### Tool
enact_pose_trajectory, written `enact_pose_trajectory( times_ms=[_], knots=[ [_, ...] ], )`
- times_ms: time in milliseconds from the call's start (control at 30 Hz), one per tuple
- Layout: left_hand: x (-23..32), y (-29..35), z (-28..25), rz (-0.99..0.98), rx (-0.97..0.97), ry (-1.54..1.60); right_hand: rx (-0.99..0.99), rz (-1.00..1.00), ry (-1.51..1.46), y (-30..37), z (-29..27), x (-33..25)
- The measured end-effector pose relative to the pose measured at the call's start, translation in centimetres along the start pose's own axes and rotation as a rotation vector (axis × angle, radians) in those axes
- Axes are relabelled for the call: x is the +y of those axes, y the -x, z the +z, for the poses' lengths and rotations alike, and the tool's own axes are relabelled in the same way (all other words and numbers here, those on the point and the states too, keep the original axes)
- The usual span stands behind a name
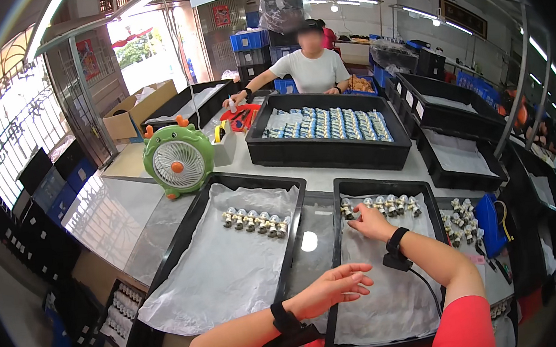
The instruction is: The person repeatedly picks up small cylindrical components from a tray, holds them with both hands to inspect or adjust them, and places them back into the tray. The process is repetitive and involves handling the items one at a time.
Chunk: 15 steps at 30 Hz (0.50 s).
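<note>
My left hand (338, 288) is raised over the near left edge of the right black tray (431, 207), fingers spread, with nothing in it. My right hand (371, 222) reaches into that tray's far end, fingers curled together beside a row of small white-and-metal fittings (391, 206). One fitting (346, 209) stands just left of the fingertips; whatever the fingers pinch is hidden. White sheeting (381, 296) lines the tray. To the left, a second black tray (161, 276), also lined, holds another short row of similar fittings (256, 222).
A large black tray (329, 152) of blue-and-white parts stands across the table. A green fan (179, 161) is at left. Loose fittings (461, 221) and a blue box (492, 226) lie at right. A co-worker (312, 68) sits opposite, one hand near a red tray (241, 118).
</note>
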State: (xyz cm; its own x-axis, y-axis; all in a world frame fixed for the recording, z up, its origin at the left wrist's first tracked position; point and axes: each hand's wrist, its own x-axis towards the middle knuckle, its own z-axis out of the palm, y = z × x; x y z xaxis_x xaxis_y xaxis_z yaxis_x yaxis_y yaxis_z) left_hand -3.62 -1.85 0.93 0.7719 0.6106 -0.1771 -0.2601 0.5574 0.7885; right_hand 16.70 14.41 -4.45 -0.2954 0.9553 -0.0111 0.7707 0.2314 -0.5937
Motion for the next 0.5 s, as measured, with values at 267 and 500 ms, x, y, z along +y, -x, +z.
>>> enact_pose_trajectory(
  times_ms=[267,500],
  knots=[
    [-1.7,-1.1,-2.3,-0.087,-0.122,0.178,0.176,-0.106,0.193,-1.9,1.0,-0.2],
    [-1.1,-0.8,-1.7,-0.094,-0.072,0.138,0.182,-0.111,0.187,-2.5,0.4,0.2]
  ],
)
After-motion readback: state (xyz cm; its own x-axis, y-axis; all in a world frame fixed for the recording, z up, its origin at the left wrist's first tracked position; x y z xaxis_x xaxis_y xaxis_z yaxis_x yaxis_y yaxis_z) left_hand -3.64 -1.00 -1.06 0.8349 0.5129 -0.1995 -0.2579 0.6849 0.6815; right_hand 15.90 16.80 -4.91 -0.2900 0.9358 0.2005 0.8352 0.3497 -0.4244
